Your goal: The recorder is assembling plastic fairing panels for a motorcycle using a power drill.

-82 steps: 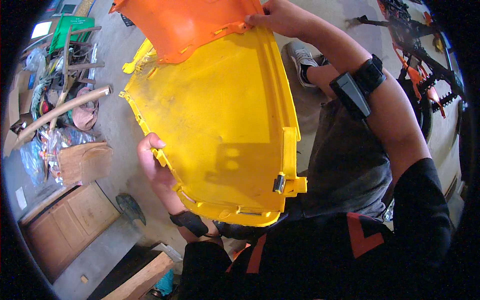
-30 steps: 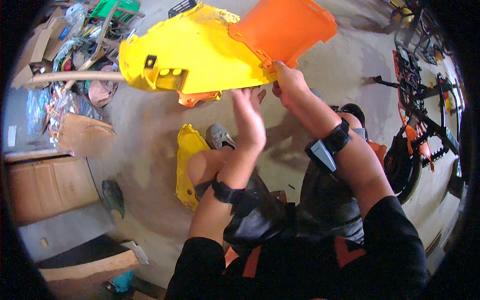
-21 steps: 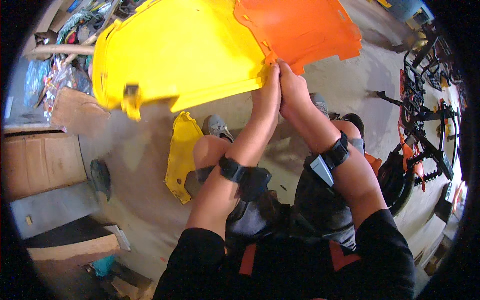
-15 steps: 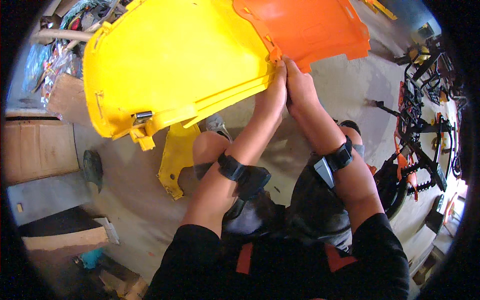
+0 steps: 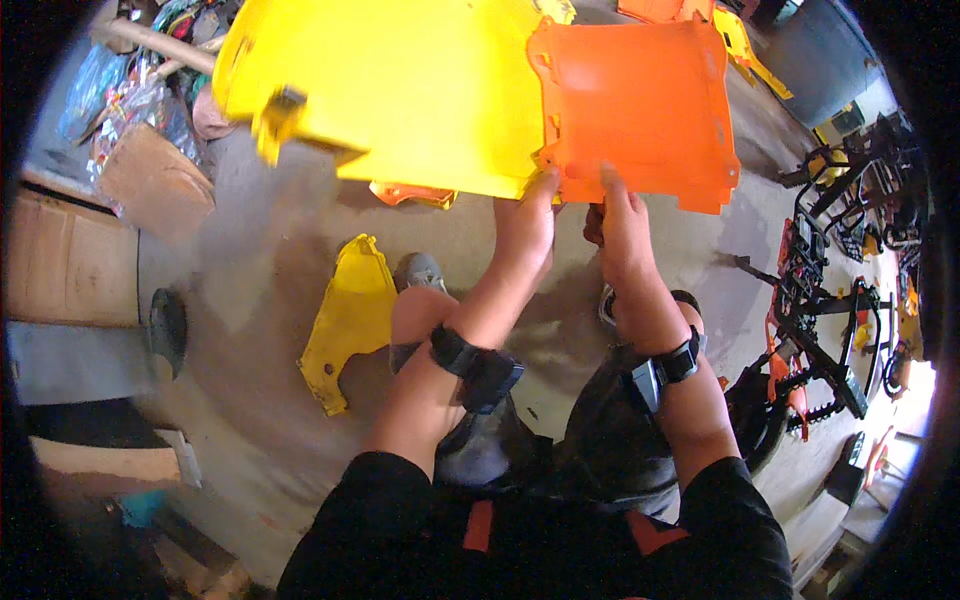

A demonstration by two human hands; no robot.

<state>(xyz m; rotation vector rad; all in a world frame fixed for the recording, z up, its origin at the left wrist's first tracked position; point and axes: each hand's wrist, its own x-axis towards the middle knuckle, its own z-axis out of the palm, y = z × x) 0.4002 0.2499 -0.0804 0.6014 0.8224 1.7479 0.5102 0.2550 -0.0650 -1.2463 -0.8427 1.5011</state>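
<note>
A large yellow plastic panel (image 5: 400, 90) and a smaller orange plastic panel (image 5: 640, 105) are held up in front of me, joined or pressed together along one edge. My left hand (image 5: 528, 225) grips the yellow panel's lower right corner beside the seam, its thumb on the near face. My right hand (image 5: 625, 225) pinches the orange panel's lower edge, thumb on the near face and fingers behind. Most fingers of both hands are hidden by the panels. A dark clip-like part (image 5: 285, 105) sits on the yellow panel's lower left corner.
Another yellow panel piece (image 5: 350, 310) lies on the floor by my left foot. An orange piece (image 5: 412, 193) lies beyond it. Black metal frames (image 5: 820, 290) stand at the right. Cardboard (image 5: 155, 180), plastic bags and boxes crowd the left; a blue-grey bin (image 5: 820, 60) stands far right.
Both panels have swung to a more level position, the orange one lower. My right hand has moved away from the seam to the orange panel's lower edge; the left stays near the seam.
</note>
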